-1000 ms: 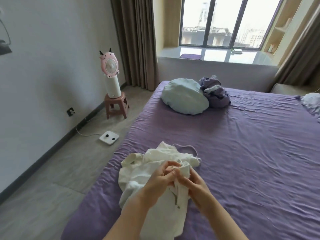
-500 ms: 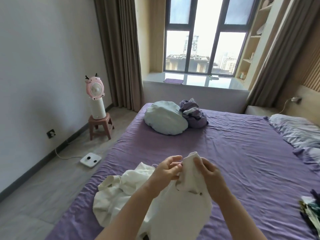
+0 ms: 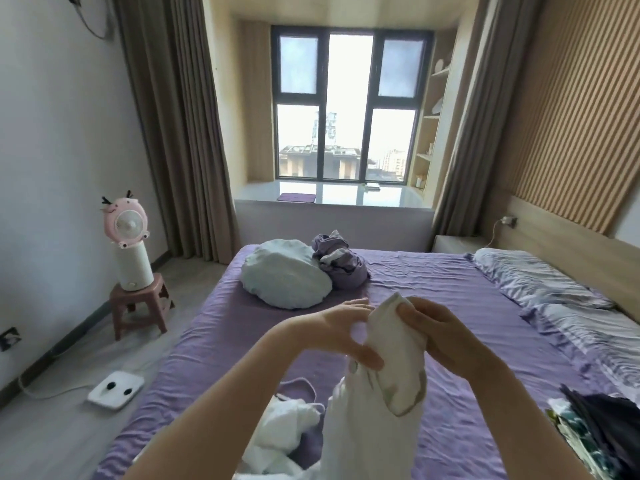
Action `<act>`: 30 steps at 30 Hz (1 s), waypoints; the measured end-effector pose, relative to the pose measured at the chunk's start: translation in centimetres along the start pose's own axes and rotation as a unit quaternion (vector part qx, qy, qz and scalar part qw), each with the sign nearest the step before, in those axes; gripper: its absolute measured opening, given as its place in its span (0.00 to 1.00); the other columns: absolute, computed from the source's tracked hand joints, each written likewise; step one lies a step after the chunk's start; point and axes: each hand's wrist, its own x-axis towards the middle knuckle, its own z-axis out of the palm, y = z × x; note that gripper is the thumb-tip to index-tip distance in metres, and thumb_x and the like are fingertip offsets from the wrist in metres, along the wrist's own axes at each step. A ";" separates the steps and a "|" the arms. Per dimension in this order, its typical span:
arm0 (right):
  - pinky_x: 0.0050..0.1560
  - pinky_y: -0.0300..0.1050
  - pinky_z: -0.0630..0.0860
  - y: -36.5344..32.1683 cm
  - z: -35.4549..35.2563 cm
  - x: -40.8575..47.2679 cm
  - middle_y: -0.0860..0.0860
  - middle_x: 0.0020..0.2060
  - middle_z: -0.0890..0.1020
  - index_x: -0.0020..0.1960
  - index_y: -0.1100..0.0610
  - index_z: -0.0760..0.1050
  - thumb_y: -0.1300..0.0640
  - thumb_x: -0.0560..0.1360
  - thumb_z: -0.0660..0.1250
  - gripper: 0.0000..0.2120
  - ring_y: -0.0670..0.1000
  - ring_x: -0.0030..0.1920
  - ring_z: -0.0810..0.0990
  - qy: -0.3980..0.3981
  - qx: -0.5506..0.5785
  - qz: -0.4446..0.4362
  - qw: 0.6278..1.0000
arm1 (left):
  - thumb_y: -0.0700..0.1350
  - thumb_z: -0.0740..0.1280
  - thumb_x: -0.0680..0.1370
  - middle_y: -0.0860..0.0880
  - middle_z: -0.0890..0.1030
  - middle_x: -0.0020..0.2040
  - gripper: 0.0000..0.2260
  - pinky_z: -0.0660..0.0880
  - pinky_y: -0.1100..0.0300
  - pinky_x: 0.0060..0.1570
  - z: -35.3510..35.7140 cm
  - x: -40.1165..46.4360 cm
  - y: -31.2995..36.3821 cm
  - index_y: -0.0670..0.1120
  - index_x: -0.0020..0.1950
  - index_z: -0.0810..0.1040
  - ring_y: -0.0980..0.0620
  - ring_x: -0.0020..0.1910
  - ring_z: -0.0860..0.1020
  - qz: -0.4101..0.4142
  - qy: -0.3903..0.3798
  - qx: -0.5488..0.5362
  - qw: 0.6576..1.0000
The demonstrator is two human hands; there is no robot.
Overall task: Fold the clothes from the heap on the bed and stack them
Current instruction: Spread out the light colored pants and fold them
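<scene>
Both hands hold a white garment (image 3: 394,362) up over the purple bed (image 3: 460,323). My right hand (image 3: 440,327) grips its top edge. On the garment's left side my left hand (image 3: 341,329) pinches it, thumb on the front and fingers spread behind. The lower part hangs down to a crumpled white bundle (image 3: 287,431) with a thin cord, which lies on the sheet near me. A heap of dark and patterned clothes (image 3: 595,431) sits at the bed's right near edge.
A pale blue round cushion (image 3: 287,278) and crumpled purple cloth (image 3: 341,265) lie at the bed's far end. Striped pillows (image 3: 547,285) line the right side. Left of the bed, a pink fan (image 3: 128,244) stands on a stool and a white scale (image 3: 116,389) lies on the floor.
Both hands have lifted the white garment higher off the bed. My left hand's fingers have spread wider along its edge. The view has tilted up towards the window.
</scene>
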 end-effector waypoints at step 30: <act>0.34 0.39 0.65 0.0 -8.2 -2.8 0.43 0.24 0.72 0.31 0.49 0.70 0.49 0.77 0.64 0.16 0.41 0.28 0.69 0.506 -0.224 -0.062 0.830 | 0.39 0.75 0.64 0.48 0.77 0.37 0.14 0.71 0.63 0.34 2.1 2.0 -11.7 0.37 0.46 0.78 0.53 0.36 0.72 -0.205 0.147 -0.218 0.943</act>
